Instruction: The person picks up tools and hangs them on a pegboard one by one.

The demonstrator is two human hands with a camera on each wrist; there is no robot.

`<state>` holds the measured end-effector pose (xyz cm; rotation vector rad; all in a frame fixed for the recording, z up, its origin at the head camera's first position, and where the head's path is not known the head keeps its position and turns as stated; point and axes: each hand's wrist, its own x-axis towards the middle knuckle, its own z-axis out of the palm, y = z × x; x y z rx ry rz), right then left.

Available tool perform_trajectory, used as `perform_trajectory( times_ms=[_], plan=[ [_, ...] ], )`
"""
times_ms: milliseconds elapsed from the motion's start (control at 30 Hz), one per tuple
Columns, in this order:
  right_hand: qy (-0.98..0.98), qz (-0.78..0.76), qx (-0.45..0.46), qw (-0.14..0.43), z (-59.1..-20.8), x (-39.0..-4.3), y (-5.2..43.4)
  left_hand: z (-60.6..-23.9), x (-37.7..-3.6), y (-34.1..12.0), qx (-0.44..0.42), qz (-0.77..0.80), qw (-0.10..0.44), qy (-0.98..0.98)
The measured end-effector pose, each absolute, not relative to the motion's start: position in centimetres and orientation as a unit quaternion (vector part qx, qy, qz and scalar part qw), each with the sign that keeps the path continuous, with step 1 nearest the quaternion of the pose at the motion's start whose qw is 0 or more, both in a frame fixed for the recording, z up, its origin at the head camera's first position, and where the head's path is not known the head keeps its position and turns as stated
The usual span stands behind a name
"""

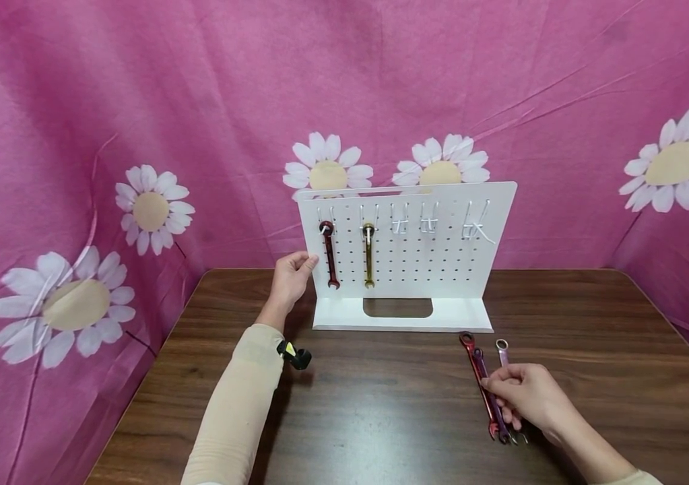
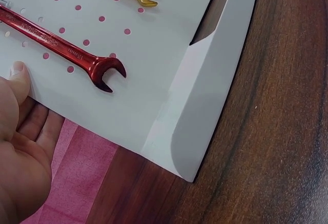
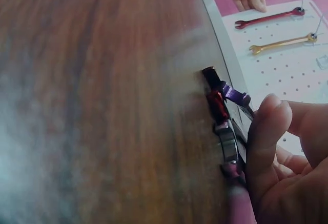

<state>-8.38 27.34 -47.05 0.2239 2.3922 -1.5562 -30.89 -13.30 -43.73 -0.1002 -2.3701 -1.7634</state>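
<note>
- Holding the white pegboard (image 1: 435, 269) by its left edge, my left hand (image 1: 291, 277) pinches it, thumb in front.
- Two wrenches hang already: dark red wrench (image 1: 329, 256), gold wrench (image 1: 368, 256).
- My right hand (image 1: 529, 394) curls its fingers onto three loose wrenches (image 1: 489, 391) lying on the table (image 1: 380, 404) before the board; whether any is gripped, I cannot tell.
- Three empty hooks (image 1: 429, 222) remain.

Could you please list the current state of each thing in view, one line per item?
pegboard stand: upright on the table, its left edge held.
dark red wrench: hanging from a hook.
gold wrench: hanging from a hook.
three wrenches on the table: lying flat, side by side.
left hand: grips the stand's edge.
right hand: fingers curled on the lying wrenches.
remaining hooks: hold nothing.
</note>
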Motion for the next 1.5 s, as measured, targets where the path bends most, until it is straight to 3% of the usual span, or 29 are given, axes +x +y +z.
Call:
perform_trajectory(
  times_ms=[600, 1500],
  plan=[
    [0.864, -0.492, 0.048, 0.092, -45.0, -8.6, 27.3, -44.0, -31.1, -13.3, -0.025, -0.591, 0.084, -0.802],
    [0.804, -0.592, 0.004, 0.061, -43.5, -11.4, 24.9, -43.9, -31.1, -13.3, -0.026, -0.588, 0.084, -0.804]
  ],
)
